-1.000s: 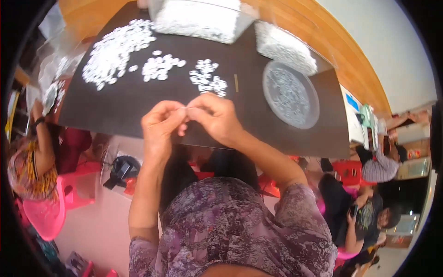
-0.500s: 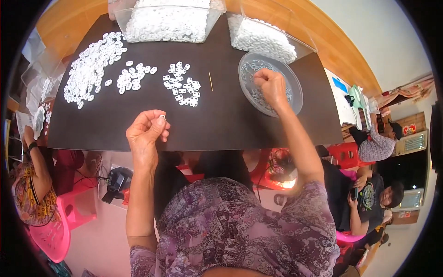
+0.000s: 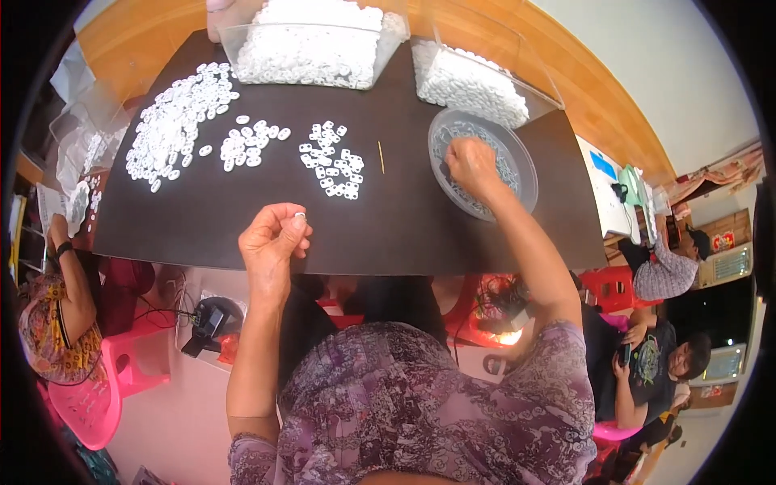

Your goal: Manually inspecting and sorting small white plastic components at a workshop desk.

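The left hand [image 3: 273, 241] is held over the near edge of the dark bench [image 3: 202, 218], fingers pinched together on one small white piece [image 3: 300, 216]; the right hand [image 3: 471, 164] reaches into the round clear dish [image 3: 521, 174] at the right, fingertips closed among its tiny parts, though whether it has one gripped I cannot tell; the work looks part done, judging by the three groups of white pieces [image 3: 333, 159] laid out across the middle and left of the bench; two clear tubs [image 3: 311, 44] at the far side remain heaped full, so plenty seems left.
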Demonstrator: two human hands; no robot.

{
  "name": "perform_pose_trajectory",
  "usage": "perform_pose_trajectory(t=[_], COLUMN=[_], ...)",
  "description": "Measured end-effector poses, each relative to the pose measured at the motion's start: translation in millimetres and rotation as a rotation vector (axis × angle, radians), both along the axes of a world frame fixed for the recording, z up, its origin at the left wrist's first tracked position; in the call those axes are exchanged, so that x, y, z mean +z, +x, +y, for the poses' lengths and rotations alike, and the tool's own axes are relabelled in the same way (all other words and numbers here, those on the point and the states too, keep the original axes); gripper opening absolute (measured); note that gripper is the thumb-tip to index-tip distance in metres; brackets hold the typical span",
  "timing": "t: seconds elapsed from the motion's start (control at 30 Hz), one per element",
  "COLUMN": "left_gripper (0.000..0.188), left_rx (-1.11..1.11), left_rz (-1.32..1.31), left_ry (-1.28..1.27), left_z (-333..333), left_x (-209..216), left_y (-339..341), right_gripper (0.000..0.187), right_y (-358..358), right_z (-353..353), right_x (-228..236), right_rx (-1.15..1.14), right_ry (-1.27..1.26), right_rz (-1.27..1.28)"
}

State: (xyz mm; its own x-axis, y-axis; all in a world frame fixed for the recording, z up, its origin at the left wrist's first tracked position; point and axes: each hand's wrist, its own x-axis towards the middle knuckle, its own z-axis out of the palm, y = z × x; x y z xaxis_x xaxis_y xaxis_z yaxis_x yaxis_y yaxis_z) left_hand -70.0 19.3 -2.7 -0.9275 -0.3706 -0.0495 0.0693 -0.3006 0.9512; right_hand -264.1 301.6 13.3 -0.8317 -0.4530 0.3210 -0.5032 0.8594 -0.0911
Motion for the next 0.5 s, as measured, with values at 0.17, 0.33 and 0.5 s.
perform_pose_trajectory(t=[0.17, 0.33, 0.5], left_gripper=[0.011, 0.011, 0.011], left_rx=[-0.014, 0.0, -0.016], left_rz=[0.008, 0.019, 0.052], left_ry=[0.025, 0.049, 0.068], left_z=[-2, -2, -3], left_x=[-1, -2, -4], left_y=[3, 4, 5], right_gripper=[0.011, 0.007, 0.004], right_y=[5, 10, 5], right_z=[1, -4, -5], right_x=[3, 3, 1], right_rx=[0.13, 0.144, 0.168], right_ry=[0.083, 0.138, 0.191], right_rz=[0.063, 0.147, 0.21])
